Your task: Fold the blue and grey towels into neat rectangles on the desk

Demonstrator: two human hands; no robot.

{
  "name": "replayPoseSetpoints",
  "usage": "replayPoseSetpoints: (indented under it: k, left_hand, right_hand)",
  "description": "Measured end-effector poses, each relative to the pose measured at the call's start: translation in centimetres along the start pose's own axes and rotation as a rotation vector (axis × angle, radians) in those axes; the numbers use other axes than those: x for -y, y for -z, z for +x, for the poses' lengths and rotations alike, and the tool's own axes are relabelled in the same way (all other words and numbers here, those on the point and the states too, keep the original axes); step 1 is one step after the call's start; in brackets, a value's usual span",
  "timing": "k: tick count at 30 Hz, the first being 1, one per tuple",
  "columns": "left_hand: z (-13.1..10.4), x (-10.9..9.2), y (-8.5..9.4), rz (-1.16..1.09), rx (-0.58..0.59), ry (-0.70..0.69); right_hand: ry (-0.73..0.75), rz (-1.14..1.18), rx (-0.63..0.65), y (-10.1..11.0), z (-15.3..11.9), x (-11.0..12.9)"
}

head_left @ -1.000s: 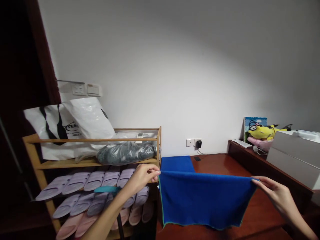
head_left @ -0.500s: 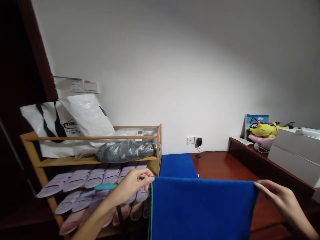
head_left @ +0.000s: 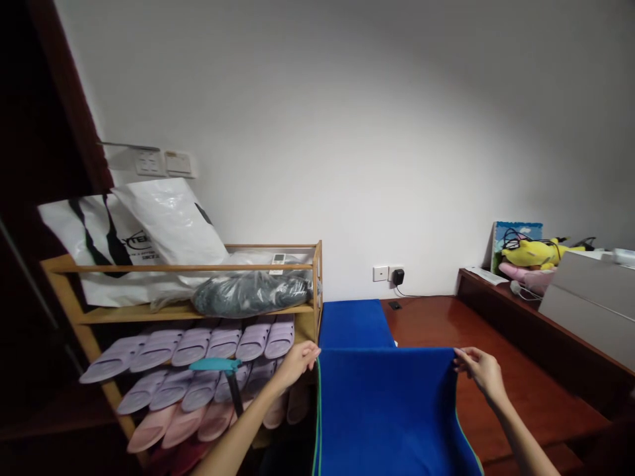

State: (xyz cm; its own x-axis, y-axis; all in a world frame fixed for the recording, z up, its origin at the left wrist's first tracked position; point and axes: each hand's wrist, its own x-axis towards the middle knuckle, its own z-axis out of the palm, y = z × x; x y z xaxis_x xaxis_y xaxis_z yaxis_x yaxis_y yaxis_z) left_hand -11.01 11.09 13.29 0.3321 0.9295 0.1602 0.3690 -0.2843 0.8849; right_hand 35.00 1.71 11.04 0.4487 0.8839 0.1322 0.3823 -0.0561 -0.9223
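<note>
- Pinching, between thumb and fingers of the left hand, the upper left corner of a blue towel with green edging.
- Pinching likewise, with the right hand, its upper right corner.
- Holding the towel spread between both hands, above the reddish-brown wooden tabletop, with the lower end out of view.
- Having, beyond its top edge, a second blue cloth flat on the tabletop.
- Seeing, near the left hand, lavender slippers on the wooden shoe rack.
</note>
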Motion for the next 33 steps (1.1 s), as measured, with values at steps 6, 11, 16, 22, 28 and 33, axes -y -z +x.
replayPoseSetpoints:
  k: [6, 11, 16, 22, 28, 33]
  left_hand:
    - [3.4, 4.3, -1.8, 0.071, -0.154, -0.007]
    - [5.4, 7.2, -3.0, 0.133, -0.184, 0.026]
    - [6.7, 9.9, -3.6, 0.218, -0.172, 0.074]
    - [7.7, 11.9, -4.7, 0.372, -0.171, 0.151]
    - [8.1, 12.7, -5.7, 0.551, -0.216, 0.241]
    - [6.8, 11.5, -7.8, 0.689, -0.233, 0.199]
  right_hand:
    - [-0.034, -0.022, -0.002, -3.5, 3.1, -2.0]
    - [-0.052, -0.058, 0.008, -5.2, 5.3, -3.6]
    - [-0.080, -0.095, 0.021, -6.3, 6.7, -5.3]
    - [-0.102, -0.115, 0.040, -7.9, 7.7, -6.9]
    - [-0.087, -0.182, 0.025, -9.4, 8.4, -8.1]
    - [-0.036, -0.323, -0.029, -12.1, 7.2, -8.4]
